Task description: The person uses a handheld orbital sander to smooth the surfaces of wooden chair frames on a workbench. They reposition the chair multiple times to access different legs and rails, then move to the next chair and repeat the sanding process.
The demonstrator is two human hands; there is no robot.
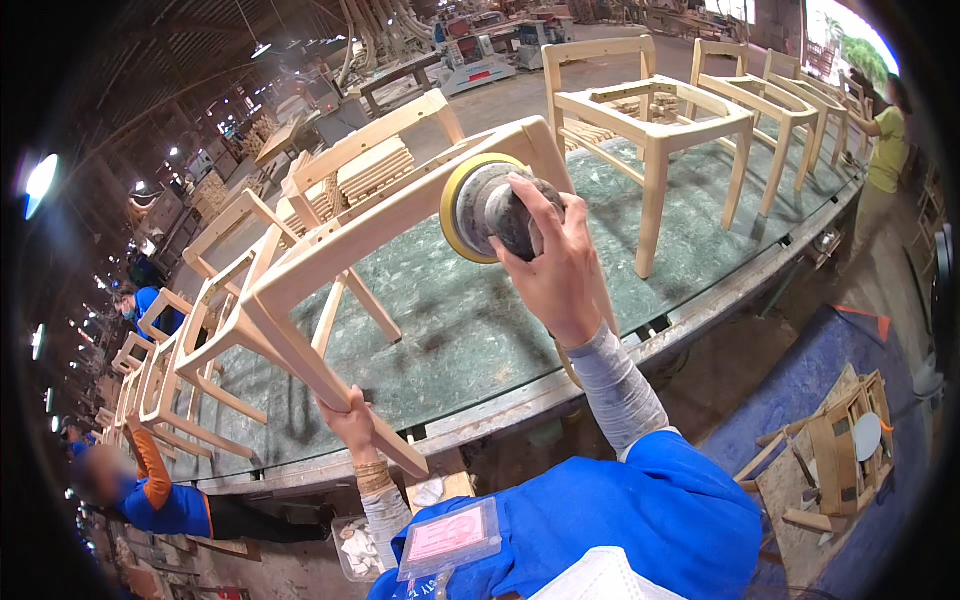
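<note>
My right hand [558, 262] is wrapped over the dark, dusty body of a round power sander [485, 212] with a yellow-edged pad. The sander overlaps the upper right corner of a pale wooden chair [395, 205], close to its seat rail; whether the pad touches the wood I cannot tell. Tilted, the chair has its seat frame turned toward me, its backrest [375, 140] behind the rail. My left hand [350, 425] grips one of its legs [315, 365] near the lower end. The pad's working face is hidden.
The chair is over a long green work surface [470, 330] with a metal edge. More chairs stand along it, one [650, 120] at the right and several at the left. Co-workers are at the far left [165, 500] and far right [888, 150]. Wood pieces [835, 450] lie lower right.
</note>
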